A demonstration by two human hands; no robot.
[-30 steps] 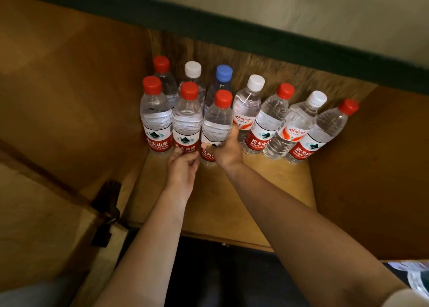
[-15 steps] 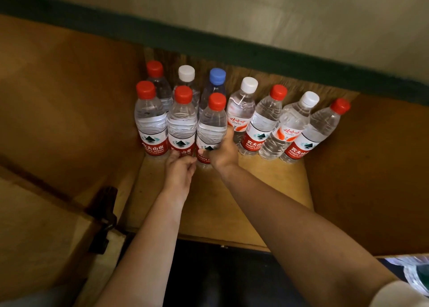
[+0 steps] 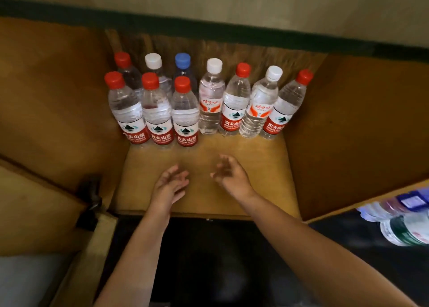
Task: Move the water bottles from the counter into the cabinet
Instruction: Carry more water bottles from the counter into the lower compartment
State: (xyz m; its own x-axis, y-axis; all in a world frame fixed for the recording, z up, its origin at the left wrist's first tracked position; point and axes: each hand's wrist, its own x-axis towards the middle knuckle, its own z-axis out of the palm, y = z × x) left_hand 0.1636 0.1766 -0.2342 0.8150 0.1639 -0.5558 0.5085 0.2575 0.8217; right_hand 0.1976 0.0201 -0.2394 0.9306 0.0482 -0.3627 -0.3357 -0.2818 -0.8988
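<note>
View down into open wooden cabinet (image 3: 348, 125) w/ plywood shelf floor (image 3: 209, 195). Ten clear plastic water bottles (image 3: 210, 102) upright at back of shelf, packed touching: back row of seven w/ red, white, blue, white, red, white, red caps; three red-capped, red-labelled ones (image 3: 185, 114) in front at left. Left hand (image 3: 168, 187) and right hand (image 3: 228, 175) both bare, over shelf floor just in front of bottles, touching none; fingers (image 3: 178, 176) spread and relaxed, nothing held. Slight motion blur on both. Judged step: latest bottles set down and let go, hands free for next trip. Next move prob. calls for reaching out of cabinet to bottles at lower right edge, gripping one or two round body, then placing upright in front row beside third red cap w/o knocking neighbours. More bottles (image 3: 404, 223) at far right edge: blurred, cut off by frame, count and labels unclear; bench under them hardly visible. Dark hinge (image 3: 89, 197) on left door. Rear left bottles partly hidden behind front three. Area below shelf dark, unreadable.
</note>
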